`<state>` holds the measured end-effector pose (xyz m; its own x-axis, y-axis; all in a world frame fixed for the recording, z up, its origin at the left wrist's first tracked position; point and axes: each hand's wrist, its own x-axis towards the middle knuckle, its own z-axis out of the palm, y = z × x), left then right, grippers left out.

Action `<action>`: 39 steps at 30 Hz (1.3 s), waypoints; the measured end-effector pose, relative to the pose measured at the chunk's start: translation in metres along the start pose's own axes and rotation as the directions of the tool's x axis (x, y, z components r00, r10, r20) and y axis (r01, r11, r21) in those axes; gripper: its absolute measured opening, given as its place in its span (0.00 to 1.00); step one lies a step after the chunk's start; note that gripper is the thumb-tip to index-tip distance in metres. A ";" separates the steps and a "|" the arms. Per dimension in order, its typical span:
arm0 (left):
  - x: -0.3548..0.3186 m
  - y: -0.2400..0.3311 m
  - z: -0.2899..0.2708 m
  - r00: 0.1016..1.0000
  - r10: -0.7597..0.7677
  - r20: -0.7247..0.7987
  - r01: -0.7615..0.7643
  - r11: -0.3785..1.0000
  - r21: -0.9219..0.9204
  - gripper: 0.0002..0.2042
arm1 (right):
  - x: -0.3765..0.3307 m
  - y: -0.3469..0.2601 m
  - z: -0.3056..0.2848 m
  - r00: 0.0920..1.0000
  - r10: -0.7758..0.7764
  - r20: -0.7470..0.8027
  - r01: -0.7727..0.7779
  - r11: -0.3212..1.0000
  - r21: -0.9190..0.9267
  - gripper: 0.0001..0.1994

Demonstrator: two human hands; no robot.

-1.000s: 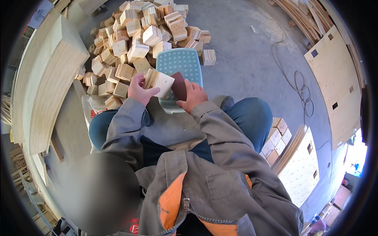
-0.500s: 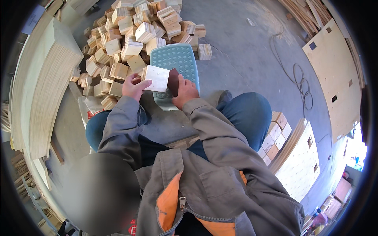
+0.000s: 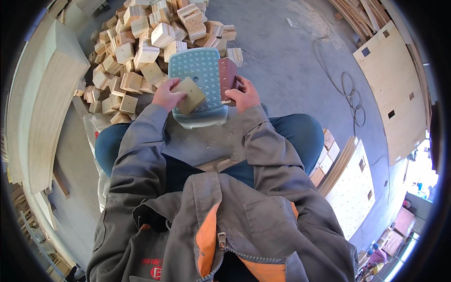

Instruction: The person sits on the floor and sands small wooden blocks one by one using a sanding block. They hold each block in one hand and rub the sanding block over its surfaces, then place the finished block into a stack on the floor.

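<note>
My left hand (image 3: pixel 168 95) grips a square plywood block (image 3: pixel 190 95) by its edge, holding it tilted above the near left part of a pale blue-green plastic stool (image 3: pixel 188 66). In my right hand (image 3: pixel 245 95) is a reddish-brown sanding block (image 3: pixel 228 81), its covering apparently stapled along one side. That hand holds it upright at the stool's right edge, thumb on the near side and fingers behind. The two blocks are apart, with the stool's bumpy top showing between them.
A large heap of plywood blocks (image 3: pixel 136 54) lies beyond and left of the stool. Stacked sheets (image 3: pixel 58 98) stand at far left. On the right are a cable (image 3: pixel 350 96), holed panels (image 3: pixel 392 89) and neatly stacked blocks (image 3: pixel 329 148) beside my knee.
The sanding block has moved right, away from the plywood block, and turned to show its stapled side. My left hand has tilted the plywood block, so its pale face is now out of sight.
</note>
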<state>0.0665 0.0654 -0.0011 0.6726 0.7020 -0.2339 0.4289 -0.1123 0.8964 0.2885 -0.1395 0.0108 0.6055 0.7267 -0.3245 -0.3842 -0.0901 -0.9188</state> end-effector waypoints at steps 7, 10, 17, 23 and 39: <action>-0.002 0.022 0.012 0.994 0.038 -0.100 -0.007 0.955 0.297 0.42 | 0.000 -0.001 -0.003 0.998 -0.037 0.050 0.030 0.992 0.125 0.36; -0.026 0.051 0.018 0.982 0.160 -0.099 -0.064 0.779 0.624 0.54 | 0.004 0.003 0.004 0.995 -0.070 0.070 0.070 0.998 -0.001 0.36; -0.031 0.026 0.027 0.983 0.164 -0.087 -0.082 0.805 0.587 0.58 | 0.018 0.043 0.030 0.957 -0.131 0.260 0.207 0.934 -0.290 0.35; -0.033 0.028 0.026 0.982 0.162 -0.095 -0.081 0.823 0.562 0.55 | 0.012 0.027 0.054 0.953 -0.171 0.249 0.278 0.821 -0.499 0.36; -0.035 0.029 0.024 0.982 0.165 -0.088 -0.097 0.852 0.514 0.53 | -0.015 -0.004 0.052 0.977 0.097 0.191 0.015 0.858 -0.514 0.30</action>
<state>0.0700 0.0204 0.0237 0.6785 0.7330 -0.0488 0.6102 -0.5254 0.5929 0.2454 -0.1146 0.0312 0.4211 0.8312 -0.3630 0.0376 -0.4158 -0.9087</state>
